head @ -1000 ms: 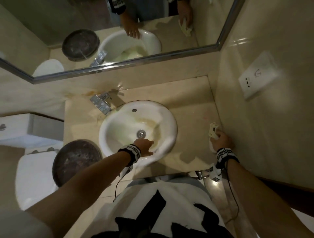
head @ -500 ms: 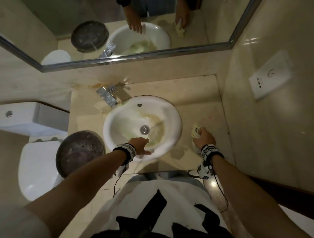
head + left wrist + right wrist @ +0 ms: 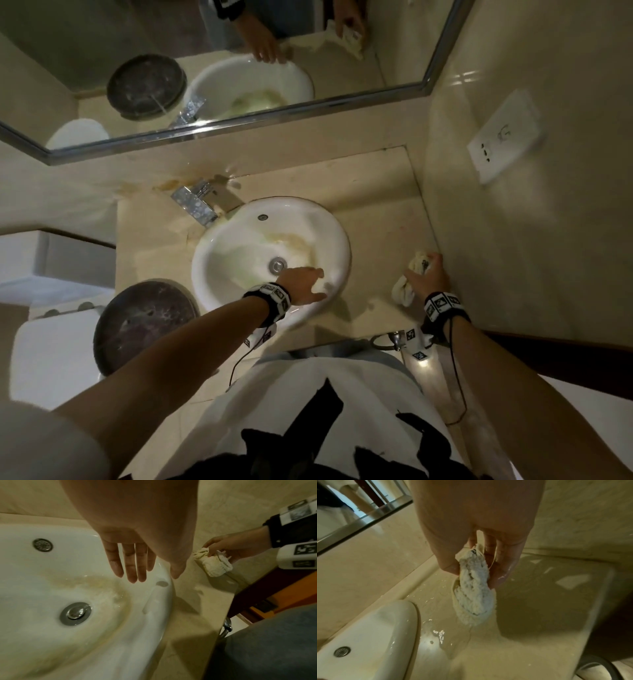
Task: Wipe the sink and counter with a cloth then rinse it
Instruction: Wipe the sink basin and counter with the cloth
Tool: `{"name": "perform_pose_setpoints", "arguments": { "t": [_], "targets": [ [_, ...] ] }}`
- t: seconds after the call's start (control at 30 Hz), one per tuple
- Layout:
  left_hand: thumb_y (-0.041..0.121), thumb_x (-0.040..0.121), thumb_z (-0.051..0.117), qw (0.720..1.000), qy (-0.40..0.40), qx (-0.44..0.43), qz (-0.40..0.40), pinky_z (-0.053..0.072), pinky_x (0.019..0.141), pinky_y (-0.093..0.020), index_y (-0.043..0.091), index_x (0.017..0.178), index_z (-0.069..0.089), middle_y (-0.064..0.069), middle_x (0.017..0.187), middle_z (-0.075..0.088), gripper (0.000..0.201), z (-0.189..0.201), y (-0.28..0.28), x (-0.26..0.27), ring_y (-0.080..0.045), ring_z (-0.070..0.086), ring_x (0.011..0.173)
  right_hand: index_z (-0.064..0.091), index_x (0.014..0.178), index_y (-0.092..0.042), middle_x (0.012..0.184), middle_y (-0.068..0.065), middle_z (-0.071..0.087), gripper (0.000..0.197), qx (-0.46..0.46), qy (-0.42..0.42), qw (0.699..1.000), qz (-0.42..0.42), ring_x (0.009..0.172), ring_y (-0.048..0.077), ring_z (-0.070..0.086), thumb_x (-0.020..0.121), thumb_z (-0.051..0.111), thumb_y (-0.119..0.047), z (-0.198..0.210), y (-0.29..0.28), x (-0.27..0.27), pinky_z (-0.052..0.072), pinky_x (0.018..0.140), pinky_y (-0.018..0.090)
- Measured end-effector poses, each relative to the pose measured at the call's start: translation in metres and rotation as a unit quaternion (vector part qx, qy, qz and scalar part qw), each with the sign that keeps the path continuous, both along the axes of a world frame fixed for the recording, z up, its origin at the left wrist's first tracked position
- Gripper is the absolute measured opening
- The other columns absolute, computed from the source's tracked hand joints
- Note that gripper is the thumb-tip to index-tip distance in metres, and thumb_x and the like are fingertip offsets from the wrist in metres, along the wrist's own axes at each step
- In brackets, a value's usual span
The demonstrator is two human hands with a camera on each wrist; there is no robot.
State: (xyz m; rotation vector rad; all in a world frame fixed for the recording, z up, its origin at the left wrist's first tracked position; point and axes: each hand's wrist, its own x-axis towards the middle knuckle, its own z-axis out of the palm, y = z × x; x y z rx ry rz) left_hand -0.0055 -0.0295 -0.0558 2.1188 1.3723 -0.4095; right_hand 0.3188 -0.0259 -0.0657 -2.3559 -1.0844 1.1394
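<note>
Mirror [image 3: 239, 68] above; toilet [image 3: 51, 359] left; wall socket [image 3: 503, 137] right.

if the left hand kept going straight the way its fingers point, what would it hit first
Most likely the sink rim. The left hand hangs open over the basin with its fingers aimed at that edge; beyond lies wet counter. The height above the rim is unclear, so it might pass over.
</note>
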Motion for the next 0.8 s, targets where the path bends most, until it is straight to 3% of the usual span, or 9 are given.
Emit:
{"name": "perform_pose_setpoints", "arguments": {
  "t": [0.13,0.3,0.5,0.6,0.7,0.73,0.8],
  "targets": [
    [0.054,0.094,0.051,0.999,0.007,-0.003,-0.041,0.044,0.098,-0.038,0.022,0.144,0.040,-0.003,0.140,0.053,0.060,0.000,0.002,0.018,-0.028,0.055,0.123,0.037,0.139,-0.020,0.131,0.016,0.061,0.068,-0.037,-0.005,0.999,-0.023,0.111,0.037,0.063,0.084,0.077,-0.020,-0.003,-0.020,0.014,0.052,0.090,0.039],
    [0.046,0.096,0.051,0.998,0.011,-0.002,-0.067,0.047,0.089,-0.037,0.022,0.138,0.045,-0.003,0.132,0.059,0.049,-0.004,-0.003,0.022,-0.026,0.060,0.113,0.041,0.139,-0.014,0.133,0.016,0.059,0.064,-0.111,-0.012,0.993,0.041,0.116,0.035,0.061,0.084,0.075,-0.012,-0.007,-0.036,0.015,0.045,0.082,0.031],
    [0.048,0.094,0.055,0.998,0.011,-0.006,-0.060,0.047,0.086,-0.037,0.018,0.135,0.049,-0.005,0.127,0.061,0.051,-0.007,-0.015,0.008,-0.028,0.061,0.110,0.045,0.119,-0.011,0.120,0.014,0.064,0.059,-0.148,-0.018,0.984,0.097,0.097,0.027,0.060,0.075,0.085,-0.016,-0.013,-0.032,-0.007,0.047,0.078,0.031],
    [0.047,0.094,0.057,0.998,0.016,-0.005,-0.061,0.047,0.081,-0.035,0.017,0.132,0.051,-0.006,0.121,0.063,0.049,-0.010,-0.021,0.001,-0.028,0.062,0.105,0.043,0.117,-0.012,0.123,0.016,0.062,0.060,-0.162,0.000,0.982,0.092,0.109,0.031,0.062,0.074,0.086,-0.015,-0.016,-0.029,-0.026,0.051,0.083,0.035],
    [0.046,0.094,0.057,0.997,0.027,-0.009,-0.068,0.047,0.077,-0.035,0.016,0.129,0.051,-0.007,0.114,0.064,0.046,-0.013,-0.027,-0.003,-0.028,0.062,0.099,0.042,0.131,-0.007,0.134,0.018,0.056,0.072,-0.185,0.025,0.979,0.083,0.118,0.036,0.060,0.075,0.086,-0.013,-0.015,-0.028,-0.044,0.053,0.087,0.033],
    [0.047,0.094,0.057,0.997,0.032,-0.011,-0.069,0.048,0.076,-0.035,0.017,0.128,0.051,-0.007,0.112,0.065,0.046,-0.014,-0.029,-0.004,-0.029,0.062,0.097,0.039,0.136,-0.007,0.137,0.019,0.054,0.078,-0.194,0.040,0.978,0.068,0.117,0.039,0.061,0.075,0.087,-0.011,-0.017,-0.026,-0.050,0.058,0.081,0.037],
    [0.048,0.093,0.057,0.997,0.041,-0.017,-0.067,0.049,0.077,-0.037,0.017,0.126,0.050,-0.008,0.111,0.065,0.045,-0.016,-0.032,-0.004,-0.029,0.062,0.094,0.031,0.145,-0.007,0.143,0.019,0.049,0.088,-0.205,0.056,0.977,0.029,0.116,0.041,0.061,0.076,0.085,-0.006,-0.016,-0.023,-0.063,0.061,0.055,0.037]
  ]
}}
